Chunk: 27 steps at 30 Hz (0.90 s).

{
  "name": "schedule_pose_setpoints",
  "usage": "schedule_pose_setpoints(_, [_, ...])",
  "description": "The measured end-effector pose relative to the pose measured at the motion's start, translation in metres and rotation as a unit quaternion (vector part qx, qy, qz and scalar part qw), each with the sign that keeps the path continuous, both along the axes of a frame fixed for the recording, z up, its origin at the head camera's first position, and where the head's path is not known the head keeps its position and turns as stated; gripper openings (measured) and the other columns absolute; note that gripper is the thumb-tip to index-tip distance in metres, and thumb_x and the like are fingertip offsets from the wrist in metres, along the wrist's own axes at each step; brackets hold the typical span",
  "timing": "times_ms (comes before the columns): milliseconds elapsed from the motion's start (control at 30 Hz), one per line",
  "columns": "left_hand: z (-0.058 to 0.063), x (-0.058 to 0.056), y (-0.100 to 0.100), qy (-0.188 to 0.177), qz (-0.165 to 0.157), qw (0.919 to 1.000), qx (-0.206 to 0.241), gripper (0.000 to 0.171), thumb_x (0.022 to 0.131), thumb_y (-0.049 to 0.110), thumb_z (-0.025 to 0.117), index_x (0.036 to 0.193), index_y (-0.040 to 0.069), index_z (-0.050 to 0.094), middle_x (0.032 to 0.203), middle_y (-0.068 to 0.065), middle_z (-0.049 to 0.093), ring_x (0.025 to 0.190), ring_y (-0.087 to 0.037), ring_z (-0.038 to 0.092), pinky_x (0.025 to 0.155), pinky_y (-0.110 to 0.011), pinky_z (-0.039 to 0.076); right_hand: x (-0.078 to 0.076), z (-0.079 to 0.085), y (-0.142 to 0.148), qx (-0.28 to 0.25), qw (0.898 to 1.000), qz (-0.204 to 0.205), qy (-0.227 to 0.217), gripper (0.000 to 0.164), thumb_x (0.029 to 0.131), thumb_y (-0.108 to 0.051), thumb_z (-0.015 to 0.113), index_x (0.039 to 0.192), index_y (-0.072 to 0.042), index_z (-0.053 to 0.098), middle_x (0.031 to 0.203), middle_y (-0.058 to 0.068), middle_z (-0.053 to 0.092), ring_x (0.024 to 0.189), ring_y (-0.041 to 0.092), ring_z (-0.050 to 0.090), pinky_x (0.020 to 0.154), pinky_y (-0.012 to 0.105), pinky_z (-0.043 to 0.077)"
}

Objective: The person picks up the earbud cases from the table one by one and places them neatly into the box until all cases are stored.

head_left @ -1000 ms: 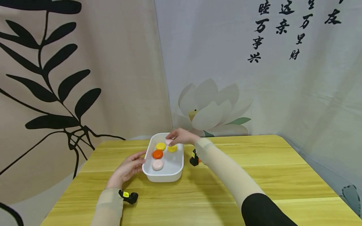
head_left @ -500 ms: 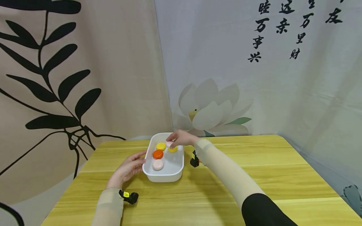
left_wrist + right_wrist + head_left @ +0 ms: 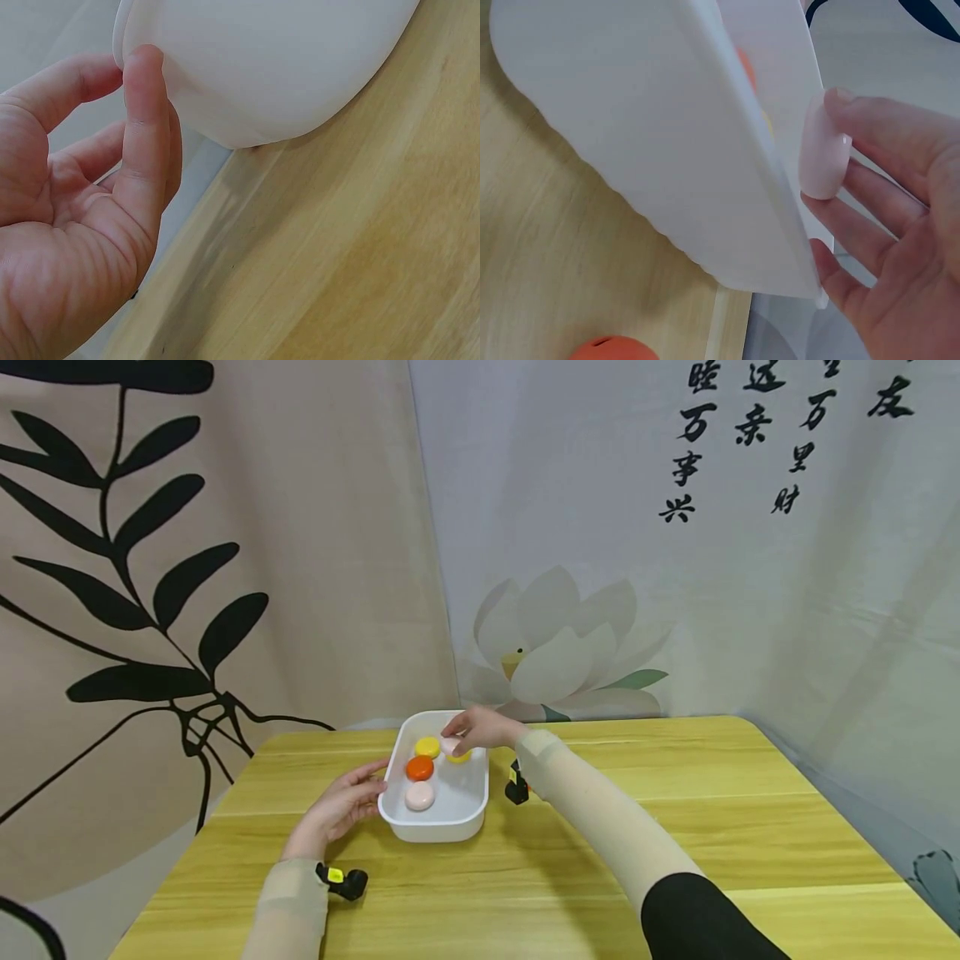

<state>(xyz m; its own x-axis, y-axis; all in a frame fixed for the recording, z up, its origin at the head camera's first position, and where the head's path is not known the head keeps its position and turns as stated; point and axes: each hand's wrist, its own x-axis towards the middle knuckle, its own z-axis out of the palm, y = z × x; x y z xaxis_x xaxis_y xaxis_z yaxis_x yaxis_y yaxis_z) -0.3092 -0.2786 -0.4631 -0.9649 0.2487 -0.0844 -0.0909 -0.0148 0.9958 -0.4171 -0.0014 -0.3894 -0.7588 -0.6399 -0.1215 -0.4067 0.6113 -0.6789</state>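
Note:
My right hand (image 3: 483, 727) pinches a thick, round, pale pink disc (image 3: 823, 150) between thumb and fingers, at the far right part of the white plastic bin (image 3: 457, 810). In the right wrist view the disc is edge-on, beside the bin's rim. Below the hand in the head view, a yellow disc (image 3: 458, 757) is partly hidden. Another yellow disc (image 3: 427, 747), an orange disc (image 3: 419, 767) and a second pale pink disc (image 3: 419, 796) lie in the bin. My left hand (image 3: 341, 802) touches the bin's left side at the rim, fingers loosely bent.
An orange disc with a dark slot (image 3: 615, 349) lies on the wooden table (image 3: 637, 793), right of the bin. Small black cameras are strapped to the left wrist (image 3: 345, 882) and right wrist (image 3: 516, 782). A printed curtain (image 3: 337, 527) hangs behind the table.
My right hand has lowered slightly with the pale pink disc, which now covers more of the yellow disc under it. The left hand and the bin stay in place.

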Motion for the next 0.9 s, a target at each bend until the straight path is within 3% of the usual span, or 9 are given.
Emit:
schedule_pose_setpoints(200, [0.0, 0.0, 0.0, -0.001, 0.002, 1.0, -0.002, 0.062, 0.097, 0.008, 0.057, 0.15, -0.001, 0.027, 0.109, -0.017, 0.055, 0.082, -0.018, 0.061, 0.072, -0.026, 0.054, -0.003, -0.004, 0.0, 0.0, 1.0, 0.008, 0.005, 0.038, 0.083, -0.016, 0.077, 0.119, -0.013, 0.069, 0.12, 0.0, 0.066, 0.11, 0.017, 0.058, 0.098, 0.032, 0.046])
schedule_pose_setpoints(400, [-0.002, -0.002, 0.0, -0.002, 0.009, 0.9999, -0.008, 0.059, 0.098, 0.007, 0.055, 0.15, -0.001, 0.029, 0.112, -0.02, 0.053, 0.083, -0.02, 0.061, 0.072, -0.026, 0.055, -0.004, -0.006, 0.001, -0.006, 1.0, 0.007, -0.014, 0.04, 0.086, -0.013, 0.073, 0.126, -0.009, 0.065, 0.13, 0.01, 0.06, 0.119, 0.024, 0.054, 0.101, 0.041, 0.044])
schedule_pose_setpoints(900, [-0.001, -0.002, 0.001, -0.001, 0.008, 0.9998, -0.02, 0.059, 0.097, 0.01, 0.056, 0.15, 0.0, 0.03, 0.113, -0.02, 0.052, 0.085, -0.02, 0.06, 0.073, -0.026, 0.054, -0.006, 0.01, 0.018, -0.041, 0.999, 0.021, -0.001, 0.042, 0.087, -0.019, 0.073, 0.127, -0.01, 0.064, 0.13, 0.006, 0.061, 0.121, 0.023, 0.054, 0.1, 0.037, 0.044])
